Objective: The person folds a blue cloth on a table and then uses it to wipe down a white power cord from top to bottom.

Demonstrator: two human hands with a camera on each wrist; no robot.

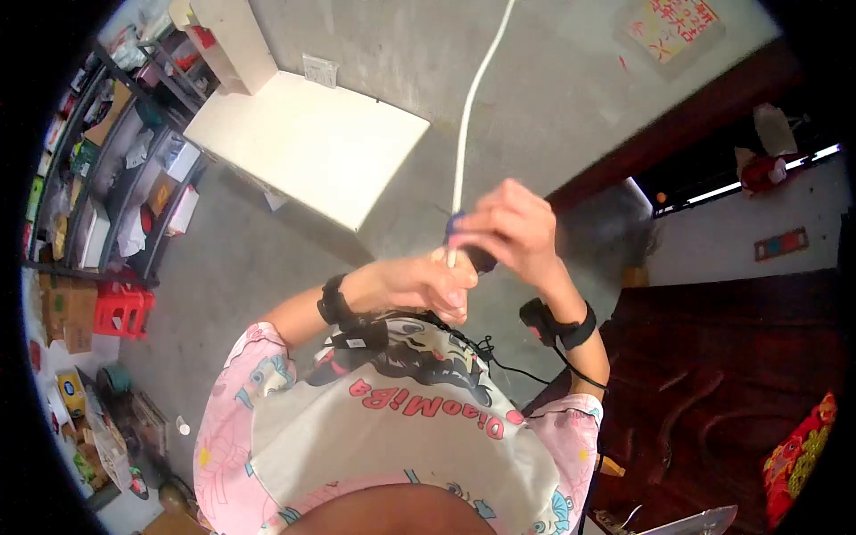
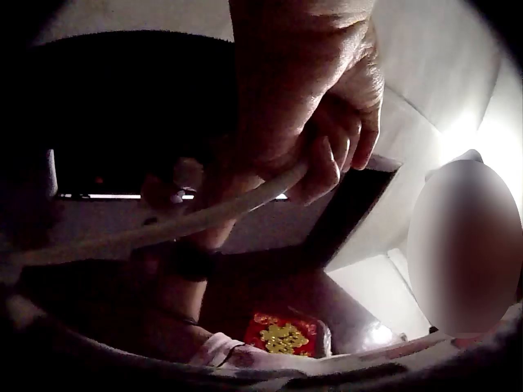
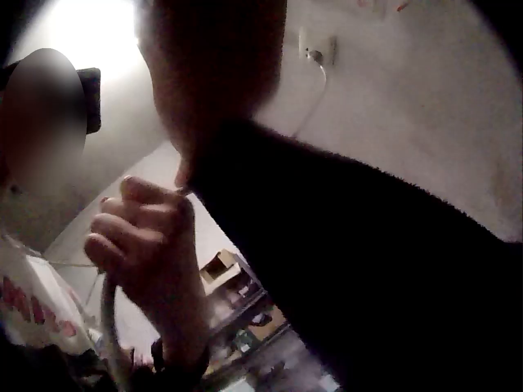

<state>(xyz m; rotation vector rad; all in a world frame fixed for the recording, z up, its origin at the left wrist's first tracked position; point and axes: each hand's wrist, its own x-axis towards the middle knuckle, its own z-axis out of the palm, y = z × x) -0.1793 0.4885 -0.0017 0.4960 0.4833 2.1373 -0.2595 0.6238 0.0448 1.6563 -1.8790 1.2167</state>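
Gripping: left fingers [image 1: 451,301] round white cord [image 1: 461,152] | right fingers [image 1: 501,219]: blurred, can't tell grip | blue item [image 1: 454,223]: part-hidden

Wears a shirt [image 1: 330,428] with a pale grey-white front, bearing inverted red lettering [image 1: 428,407], "DiaoMiBa", and a cartoon print [image 1: 423,349] with black outlines. Has short pink sleeves [image 1: 234,401], patterned in blue with small yellow marks. Carries a black left strap [image 1: 334,301] and a black right strap [image 1: 580,330] at the wrists, the latter with a black box [image 1: 537,317] and thin black cable [image 1: 568,363].
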